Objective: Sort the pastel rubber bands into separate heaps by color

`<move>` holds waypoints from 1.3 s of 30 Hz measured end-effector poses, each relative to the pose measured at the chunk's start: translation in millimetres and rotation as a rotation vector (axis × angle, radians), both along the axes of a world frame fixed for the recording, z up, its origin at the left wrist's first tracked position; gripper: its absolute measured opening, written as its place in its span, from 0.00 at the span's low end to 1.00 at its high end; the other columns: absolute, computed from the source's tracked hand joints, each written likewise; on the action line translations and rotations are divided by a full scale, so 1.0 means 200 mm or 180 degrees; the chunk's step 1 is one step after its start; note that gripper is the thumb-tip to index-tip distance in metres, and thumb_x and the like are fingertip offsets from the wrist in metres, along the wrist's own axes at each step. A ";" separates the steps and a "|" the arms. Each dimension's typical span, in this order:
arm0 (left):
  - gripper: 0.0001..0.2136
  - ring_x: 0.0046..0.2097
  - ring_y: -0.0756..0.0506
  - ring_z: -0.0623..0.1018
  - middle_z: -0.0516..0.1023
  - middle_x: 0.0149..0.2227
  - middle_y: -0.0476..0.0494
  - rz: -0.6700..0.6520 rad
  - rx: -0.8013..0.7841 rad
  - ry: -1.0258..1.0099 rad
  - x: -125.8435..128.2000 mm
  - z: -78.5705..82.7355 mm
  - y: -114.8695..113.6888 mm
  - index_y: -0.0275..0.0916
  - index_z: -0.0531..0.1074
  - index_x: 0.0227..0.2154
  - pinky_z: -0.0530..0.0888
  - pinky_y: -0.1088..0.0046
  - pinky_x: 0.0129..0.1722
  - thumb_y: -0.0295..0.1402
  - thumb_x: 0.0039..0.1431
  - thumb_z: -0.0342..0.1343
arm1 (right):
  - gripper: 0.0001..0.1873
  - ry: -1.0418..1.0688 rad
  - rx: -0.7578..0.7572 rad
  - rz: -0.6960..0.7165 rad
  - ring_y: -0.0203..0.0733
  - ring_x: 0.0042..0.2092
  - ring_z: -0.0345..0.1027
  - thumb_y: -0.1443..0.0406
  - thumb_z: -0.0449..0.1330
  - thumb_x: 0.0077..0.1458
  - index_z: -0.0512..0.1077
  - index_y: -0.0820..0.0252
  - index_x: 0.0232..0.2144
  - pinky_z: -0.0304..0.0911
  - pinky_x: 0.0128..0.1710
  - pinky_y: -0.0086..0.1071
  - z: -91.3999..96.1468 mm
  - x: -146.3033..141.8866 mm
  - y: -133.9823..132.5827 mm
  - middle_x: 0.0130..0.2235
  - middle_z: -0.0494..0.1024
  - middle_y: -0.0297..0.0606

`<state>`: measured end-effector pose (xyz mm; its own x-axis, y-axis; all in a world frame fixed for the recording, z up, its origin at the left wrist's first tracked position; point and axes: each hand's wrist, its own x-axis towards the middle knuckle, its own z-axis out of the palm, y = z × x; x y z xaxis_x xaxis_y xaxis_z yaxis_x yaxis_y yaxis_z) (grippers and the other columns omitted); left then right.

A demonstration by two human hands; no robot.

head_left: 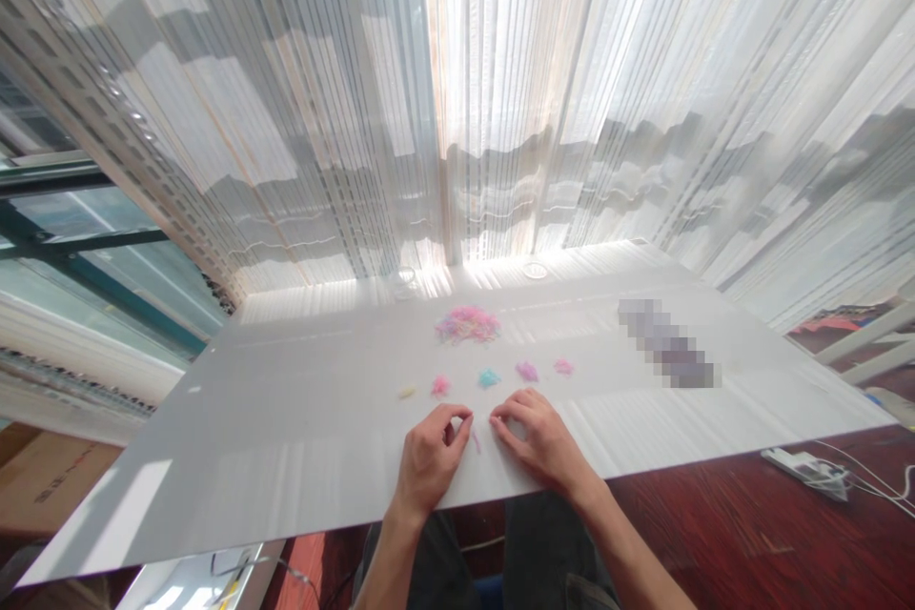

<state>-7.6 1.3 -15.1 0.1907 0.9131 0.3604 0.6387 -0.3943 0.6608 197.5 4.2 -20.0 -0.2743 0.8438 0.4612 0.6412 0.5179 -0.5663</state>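
My left hand (430, 453) is pinched, thumb against forefinger, low over the front middle of the white table (286, 419). Facing it across a small gap, my right hand (538, 438) is pinched too. Whatever either fingertip pair holds is too small to make out. A thin pinkish-purple strip (477, 439) shows just below the left fingertips; I cannot tell whether it is held or lying there. Beyond the hands sit small piles of bits: yellow (407, 392), pink (440, 386), teal (489, 377), purple (527, 371) and pale pink (564, 367).
A larger mixed-colour heap (468, 324) lies farther back. Near the curtain (457, 114) are a clear round container (406, 278) and a round clear lid or dish (535, 271). A blurred-out object (668, 343) is at right. A power strip (804, 472) rests on the floor.
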 end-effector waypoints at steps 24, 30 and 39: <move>0.05 0.27 0.51 0.74 0.82 0.34 0.49 -0.0473 0.0006 -0.0157 0.00 0.01 -0.03 0.42 0.77 0.39 0.72 0.77 0.29 0.29 0.67 0.55 | 0.06 0.0357 -0.0001 0.0250 0.45 0.39 0.74 0.65 0.62 0.64 0.76 0.55 0.44 0.72 0.39 0.38 0.04 0.02 -0.05 0.36 0.78 0.39; 0.06 0.28 0.50 0.75 0.82 0.35 0.47 -0.0656 -0.0068 -0.0173 0.00 0.03 -0.04 0.42 0.78 0.39 0.73 0.77 0.29 0.30 0.67 0.55 | 0.05 0.0405 0.0044 0.0215 0.44 0.37 0.74 0.67 0.61 0.65 0.77 0.54 0.40 0.73 0.36 0.37 0.06 0.00 -0.08 0.34 0.78 0.38; 0.06 0.27 0.51 0.72 0.82 0.34 0.47 -0.0668 0.0023 -0.0302 -0.01 0.02 -0.04 0.41 0.77 0.39 0.72 0.76 0.30 0.28 0.67 0.56 | 0.05 0.0558 -0.0035 0.0067 0.44 0.37 0.74 0.66 0.59 0.66 0.76 0.54 0.40 0.72 0.37 0.36 0.03 -0.03 -0.10 0.34 0.77 0.38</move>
